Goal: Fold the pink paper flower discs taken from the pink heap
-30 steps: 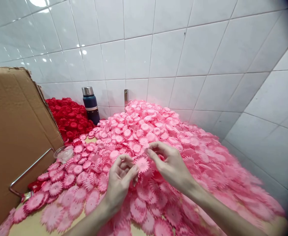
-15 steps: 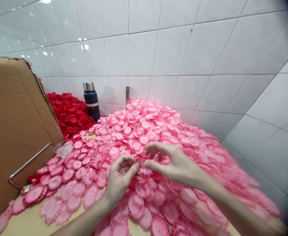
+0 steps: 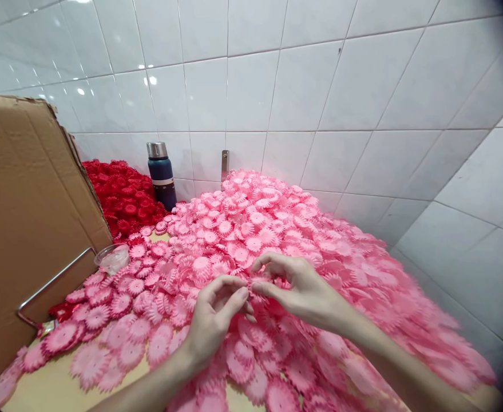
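Note:
My left hand (image 3: 217,315) is closed in a pinch, thumb against forefinger, above the middle of a large heap of pink scalloped petal discs (image 3: 272,214). At its fingertips is a small bit of pink, apparently a thin petal disc, mostly hidden by the fingers. My right hand (image 3: 300,286) faces it from the right, fingers curved and thumb apart from the forefinger. Its thumb tip comes close to the left fingertips; whether it touches the pink piece I cannot tell.
A cardboard box (image 3: 28,200) with a bent metal rod (image 3: 58,278) stands at left. Near it are a clear plastic tub (image 3: 113,260), a pile of red discs (image 3: 125,197) and a dark blue flask (image 3: 162,177). White tiled wall (image 3: 251,91) closes off the back and right.
The right hand's thumb and forefinger have drawn a little closer together, nearer the left fingertips. Both hands have shifted slightly. The view has moved a touch.

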A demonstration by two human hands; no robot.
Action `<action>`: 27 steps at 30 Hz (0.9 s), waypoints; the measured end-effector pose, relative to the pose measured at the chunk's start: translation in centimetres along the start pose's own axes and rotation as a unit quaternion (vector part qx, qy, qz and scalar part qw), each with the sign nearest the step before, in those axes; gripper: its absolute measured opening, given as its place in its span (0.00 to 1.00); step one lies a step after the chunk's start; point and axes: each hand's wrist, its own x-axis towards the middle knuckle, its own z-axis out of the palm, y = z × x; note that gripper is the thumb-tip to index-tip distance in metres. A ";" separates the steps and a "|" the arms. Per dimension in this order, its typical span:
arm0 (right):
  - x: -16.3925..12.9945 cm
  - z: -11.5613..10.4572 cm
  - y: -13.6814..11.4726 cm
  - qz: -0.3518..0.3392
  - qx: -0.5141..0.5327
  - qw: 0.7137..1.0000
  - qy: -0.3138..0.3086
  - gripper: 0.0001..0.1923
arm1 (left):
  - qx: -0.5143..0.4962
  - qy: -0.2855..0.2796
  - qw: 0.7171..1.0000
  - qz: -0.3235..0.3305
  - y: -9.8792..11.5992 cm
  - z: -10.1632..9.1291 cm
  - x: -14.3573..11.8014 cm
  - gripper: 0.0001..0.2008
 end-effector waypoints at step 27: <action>-0.1 1.5 1.8 -0.122 -0.156 0.980 -0.021 0.12 | -0.012 -0.008 1.000 0.000 -0.6 -0.3 0.1 0.13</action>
